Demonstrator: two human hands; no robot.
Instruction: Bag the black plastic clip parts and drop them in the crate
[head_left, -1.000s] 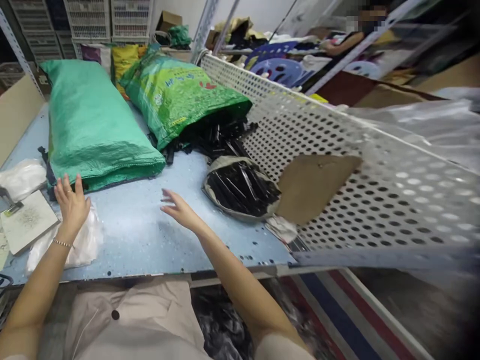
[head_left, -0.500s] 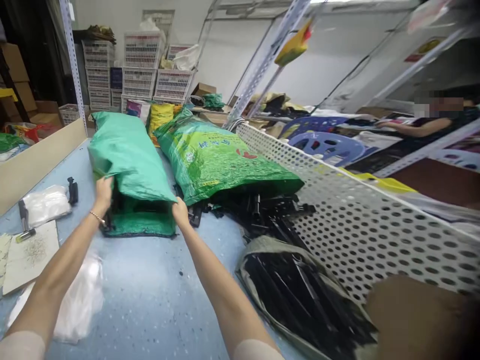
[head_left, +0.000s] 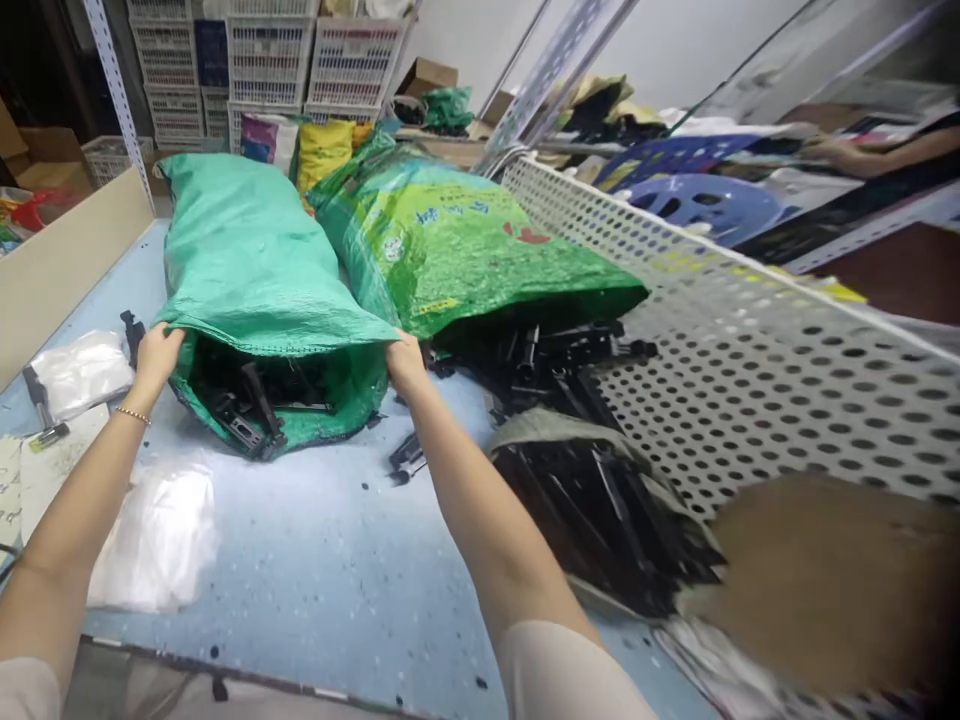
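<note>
A teal woven sack (head_left: 247, 250) lies on the blue tabletop (head_left: 315, 560), its mouth facing me and stretched wide. My left hand (head_left: 157, 358) grips the left corner of the mouth, and my right hand (head_left: 405, 362) pinches the right corner. Black plastic parts (head_left: 259, 410) show inside the opening. Right of it lies a printed green sack (head_left: 480, 250), with black parts (head_left: 532, 350) spilling from its mouth. A grey-green bag (head_left: 592, 510) of long black pieces sits nearer me on the right. One small black part (head_left: 407, 458) rests beside my right forearm.
Clear plastic bags (head_left: 161, 530) and a wrapped packet (head_left: 82, 375) lie at left. A perforated white barrier (head_left: 750, 370) runs along the right, near a brown round surface (head_left: 825, 580). Behind are stacked white crates (head_left: 270, 60). Another person's arm (head_left: 885, 150) shows at upper right.
The teal sack's mouth has been pulled wider and more open, showing the black parts inside. My hands have moved farther apart. The view has tilted down, bringing the table's near edge into sight.
</note>
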